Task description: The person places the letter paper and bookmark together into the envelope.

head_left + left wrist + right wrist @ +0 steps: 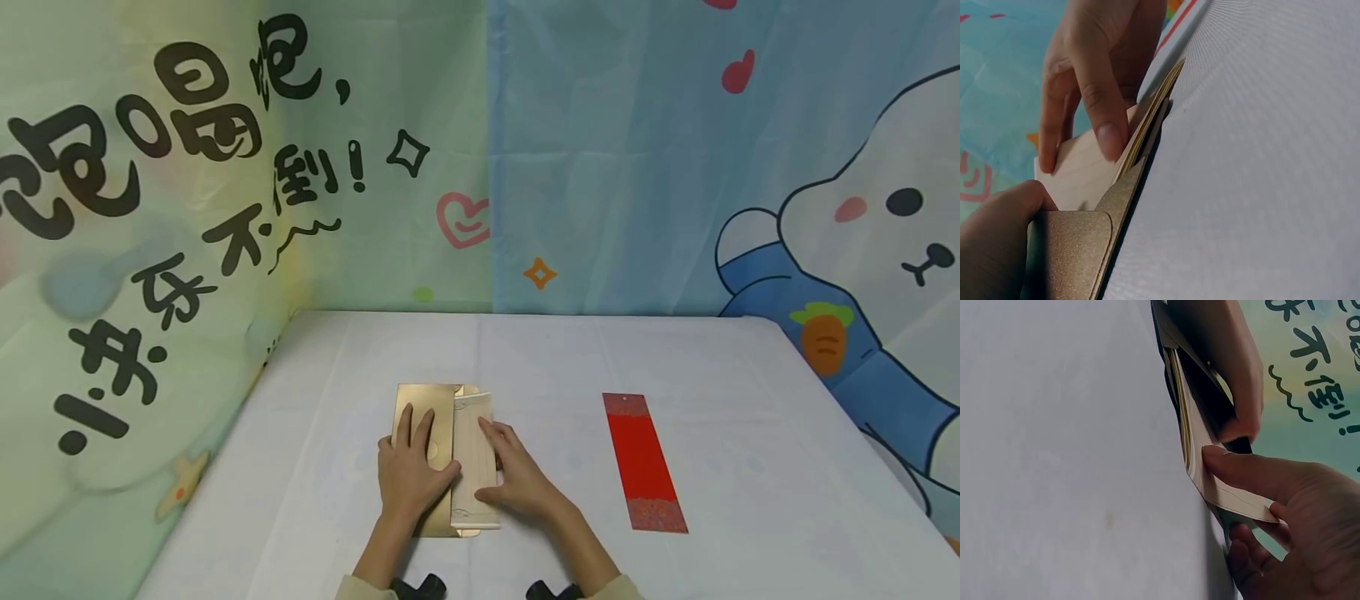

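Observation:
A gold envelope (425,398), its side gaping, lies on the table. Out of that side sticks a pale folded card (474,450) with thin lines near its ends and layered edges in the wrist views. My left hand (408,475) spreads its fingers over the envelope, and its thumb hooks the upper layer's edge. With the thumb on top and fingers beneath, my right hand (525,479) pinches the card's outer side. In the right wrist view the left hand (1235,375) holds the upper layer raised over the card (1235,497). The card's inner part is hidden inside.
A long red strip (645,458) with patterned ends lies to the right on the white-covered table (555,358). Printed cloth backdrops (600,167) stand behind and to the left. Black wrist straps (420,587) show at the bottom edge.

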`<state>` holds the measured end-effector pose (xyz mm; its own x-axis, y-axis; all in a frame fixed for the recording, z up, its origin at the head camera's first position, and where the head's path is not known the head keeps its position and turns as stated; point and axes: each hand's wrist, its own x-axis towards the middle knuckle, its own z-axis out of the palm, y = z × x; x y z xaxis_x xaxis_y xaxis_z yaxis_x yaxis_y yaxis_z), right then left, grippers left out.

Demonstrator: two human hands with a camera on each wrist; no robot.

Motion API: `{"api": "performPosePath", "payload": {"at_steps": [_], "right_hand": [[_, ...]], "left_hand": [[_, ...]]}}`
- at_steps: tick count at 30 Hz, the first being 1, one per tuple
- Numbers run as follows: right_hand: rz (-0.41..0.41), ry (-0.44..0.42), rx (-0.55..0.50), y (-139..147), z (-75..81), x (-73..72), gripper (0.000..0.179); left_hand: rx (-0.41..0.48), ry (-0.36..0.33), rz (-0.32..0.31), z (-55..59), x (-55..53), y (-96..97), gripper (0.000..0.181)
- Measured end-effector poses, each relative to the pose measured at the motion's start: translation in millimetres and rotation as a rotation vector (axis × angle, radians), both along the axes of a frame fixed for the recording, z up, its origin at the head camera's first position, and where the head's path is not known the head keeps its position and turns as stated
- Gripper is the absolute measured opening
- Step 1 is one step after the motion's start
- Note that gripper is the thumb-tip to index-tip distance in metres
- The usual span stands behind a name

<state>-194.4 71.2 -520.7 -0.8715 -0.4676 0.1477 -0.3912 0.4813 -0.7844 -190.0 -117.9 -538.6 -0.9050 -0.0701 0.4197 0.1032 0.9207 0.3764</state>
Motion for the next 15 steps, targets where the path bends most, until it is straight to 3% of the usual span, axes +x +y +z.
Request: {"api": "performPosePath", "payload": {"at_steps": [10, 15], "right_hand": [[-0.043, 0.043, 0.084, 0.9, -1.0, -1.6, 0.105], [-0.019, 0.070, 0.111, 0.8, -1.2, -3.1, 0.104]], "left_hand": [[-0.005, -0.016, 0.004, -0.4, -0.2, -0.1, 0.080], [-0.013, -0.018, 0.002, -1.2, -0.7, 0.4, 0.080]]}}
